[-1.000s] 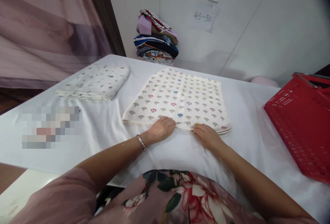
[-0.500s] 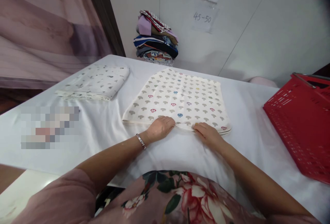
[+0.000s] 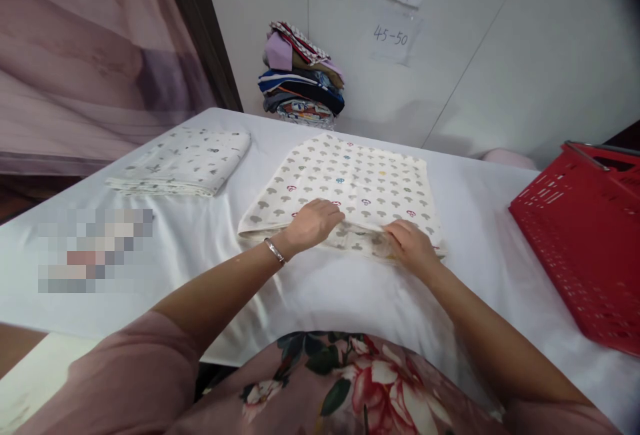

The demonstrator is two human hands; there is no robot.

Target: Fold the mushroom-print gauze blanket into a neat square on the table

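Watching from afar, I saw the cloth on the table, its near edge, flat before, now raised in the grasp of left hand and right hand; the layers had parted, gripping giving way to lifting.

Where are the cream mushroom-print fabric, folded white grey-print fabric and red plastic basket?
Cream mushroom-print fabric [image 3: 347, 178], head view: middle of upper layer.
Folded white grey-print fabric [image 3: 187, 158], head view: top face.
Red plastic basket [image 3: 583, 241], head view: side wall.

Soft light, faint shadows on the wall, dark upper-right corner, pixelated patch
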